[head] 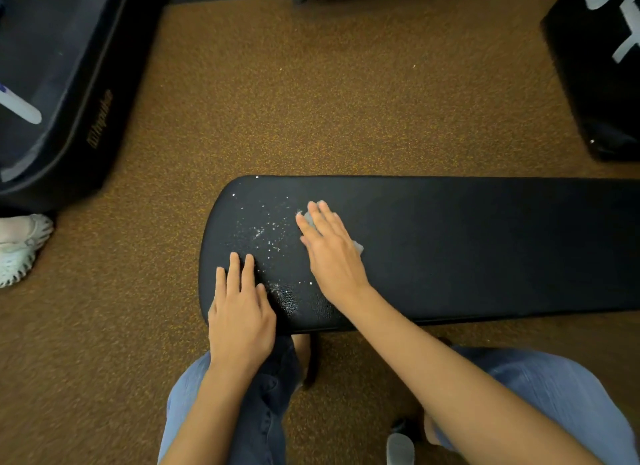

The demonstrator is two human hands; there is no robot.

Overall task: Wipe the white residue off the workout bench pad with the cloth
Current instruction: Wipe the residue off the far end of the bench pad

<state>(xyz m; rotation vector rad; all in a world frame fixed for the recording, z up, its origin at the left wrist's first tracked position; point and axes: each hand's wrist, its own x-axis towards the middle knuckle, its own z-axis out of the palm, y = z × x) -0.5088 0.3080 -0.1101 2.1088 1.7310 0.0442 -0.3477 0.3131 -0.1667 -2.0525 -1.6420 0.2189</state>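
A speckled brown gym floor (311,84) surrounds the black bench pad (485,243), which serves here as the counter. The right hand (332,253) lies flat on it, fingers (322,219) extended and close together, pressing the pale cloth (356,246) down rather than gripping it; only slivers of cloth show past the fingertips and beside the knuckles. Just left of those fingertips the white residue (266,229) scatters toward the pad's rounded end. The left hand (242,312) rests flat at the near edge, its fingers (235,270) slightly spread and holding nothing, with more specks just beside them. The likely risk is that a sweep toward the rounded end pushes grains off onto the floor, or that the flat palm slides over the small cloth and leaves it behind.
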